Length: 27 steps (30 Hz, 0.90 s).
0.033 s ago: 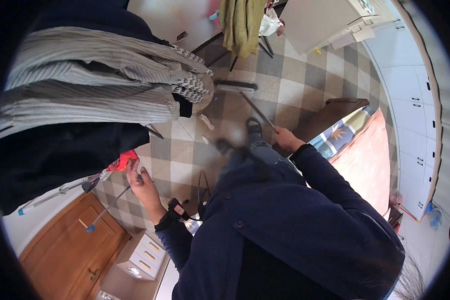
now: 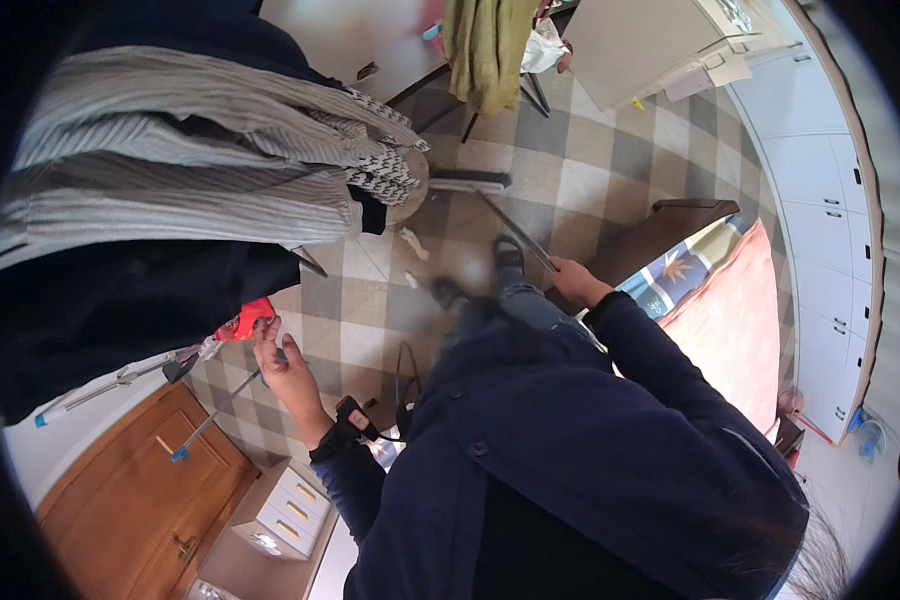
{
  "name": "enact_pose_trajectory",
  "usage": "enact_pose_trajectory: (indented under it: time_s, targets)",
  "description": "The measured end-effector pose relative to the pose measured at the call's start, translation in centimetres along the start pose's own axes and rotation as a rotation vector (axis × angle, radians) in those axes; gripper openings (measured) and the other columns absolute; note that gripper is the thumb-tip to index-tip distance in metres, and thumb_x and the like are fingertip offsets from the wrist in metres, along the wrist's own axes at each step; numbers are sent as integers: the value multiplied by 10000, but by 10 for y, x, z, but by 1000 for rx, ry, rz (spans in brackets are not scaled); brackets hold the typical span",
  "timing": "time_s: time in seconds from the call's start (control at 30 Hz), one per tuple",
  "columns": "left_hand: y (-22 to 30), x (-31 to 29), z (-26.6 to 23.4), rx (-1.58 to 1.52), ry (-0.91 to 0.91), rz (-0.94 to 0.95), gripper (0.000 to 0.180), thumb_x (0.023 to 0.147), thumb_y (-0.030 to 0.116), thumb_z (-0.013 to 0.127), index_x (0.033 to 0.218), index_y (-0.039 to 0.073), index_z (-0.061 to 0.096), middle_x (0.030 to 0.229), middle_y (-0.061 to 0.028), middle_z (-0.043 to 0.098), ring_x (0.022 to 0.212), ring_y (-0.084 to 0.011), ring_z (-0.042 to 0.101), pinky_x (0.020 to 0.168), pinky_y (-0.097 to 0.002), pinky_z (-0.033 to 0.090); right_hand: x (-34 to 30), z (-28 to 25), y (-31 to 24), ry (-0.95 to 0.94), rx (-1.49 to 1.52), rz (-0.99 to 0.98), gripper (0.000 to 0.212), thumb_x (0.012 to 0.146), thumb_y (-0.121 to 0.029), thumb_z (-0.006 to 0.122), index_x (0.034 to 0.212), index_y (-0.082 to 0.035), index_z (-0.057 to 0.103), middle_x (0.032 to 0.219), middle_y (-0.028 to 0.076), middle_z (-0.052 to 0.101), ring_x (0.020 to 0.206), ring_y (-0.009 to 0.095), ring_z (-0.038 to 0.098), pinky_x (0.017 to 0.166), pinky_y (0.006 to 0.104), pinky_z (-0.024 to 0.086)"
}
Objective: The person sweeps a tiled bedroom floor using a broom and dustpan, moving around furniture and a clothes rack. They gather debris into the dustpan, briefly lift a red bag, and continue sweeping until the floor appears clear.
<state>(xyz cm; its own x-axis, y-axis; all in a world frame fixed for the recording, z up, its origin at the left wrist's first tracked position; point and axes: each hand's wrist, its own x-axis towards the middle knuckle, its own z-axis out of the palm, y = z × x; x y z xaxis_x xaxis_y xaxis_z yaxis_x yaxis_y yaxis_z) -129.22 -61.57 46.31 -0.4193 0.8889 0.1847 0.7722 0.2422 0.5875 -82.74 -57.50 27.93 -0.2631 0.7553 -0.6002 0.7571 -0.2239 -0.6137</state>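
My right hand (image 2: 578,283) is closed around the grey handle of a broom (image 2: 510,222). Its wide head (image 2: 468,182), with dark bristles and a pale body, rests on the floor beyond my feet. Off to the left, my left hand (image 2: 288,378) is raised with thumb and fingers apart. Its fingertips are close to a red package (image 2: 245,320) below hanging dark clothes; whether they touch it I cannot tell. A thin rod (image 2: 220,412) with a blue end runs beside that hand. Small whitish scraps (image 2: 413,243) lie on the floor between the broom head and my feet.
Grey striped clothes (image 2: 200,190) hang on the left. An olive garment (image 2: 487,55) hangs at the far side. To the right stand a bed (image 2: 725,310) with a dark wooden end (image 2: 660,230) and white cabinets (image 2: 820,240). A brown door (image 2: 150,480) is at lower left.
The broom head has shifted slightly left and a little nearer to me. My left hand keeps its place and pose.
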Motion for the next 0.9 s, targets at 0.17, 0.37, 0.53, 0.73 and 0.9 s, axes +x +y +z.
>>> enact_pose_trajectory:
  time_s: [0.17,0.37,0.53,0.73,0.9]
  targets:
    - [-14,-3,-9,-31,16,-6,286,850,-17,539,1122,32,609,1252,-141,538,1172,-276,494,989,-350,364,-32,-40,-11,-48,33,43,283,848,-133,443,1080,-36,571,764,150,584,695,310,558,616,403,421]
    - [-21,-10,-2,-83,31,-28,295,847,-17,542,1127,43,612,1264,-161,527,1185,-295,484,1002,-363,357,-63,-73,-21,-30,528,450,237,872,-126,424,1068,-105,557,542,-46,334,385,69,312,340,238,223]
    - [-24,-10,4,-86,-1,-5,297,848,-14,539,1130,46,612,1271,-170,520,1177,-302,491,997,-364,364,-23,-23,-4,104,172,110,280,840,-150,472,1089,-73,571,622,81,534,463,206,490,419,325,381]
    - [-33,-13,4,-102,1,29,300,850,-16,531,1131,51,612,1266,-171,526,1171,-303,498,987,-361,372,-15,36,-9,-149,9,80,326,812,-138,465,1108,-57,574,868,233,636,720,336,624,666,422,491]
    - [-45,-10,9,-161,-15,19,295,852,-24,521,1127,39,607,1261,-173,529,1170,-296,499,982,-360,376,-45,15,-38,-161,249,140,275,830,-167,501,1077,-70,573,678,107,573,523,213,542,436,346,401]
